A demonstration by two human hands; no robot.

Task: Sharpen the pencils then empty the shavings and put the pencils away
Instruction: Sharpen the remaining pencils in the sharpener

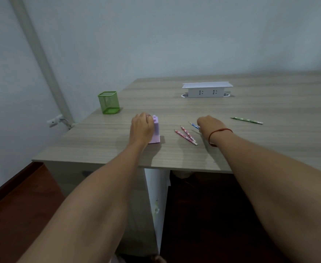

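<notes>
Pencils (188,133) are lying on the bench (231,149) between our hands, slanting away leftward. Our left hand (141,128) is gripping the sharpener (155,132). Our right hand (210,124) is covering the blue pencil (194,126) end; we cannot tell its fingers' grasp.

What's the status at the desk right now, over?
Left hand grips the sharpener. Right hand pinches the blue pencil. Two red pencils, one green pencil lying loose. Nothing in the way.
</notes>
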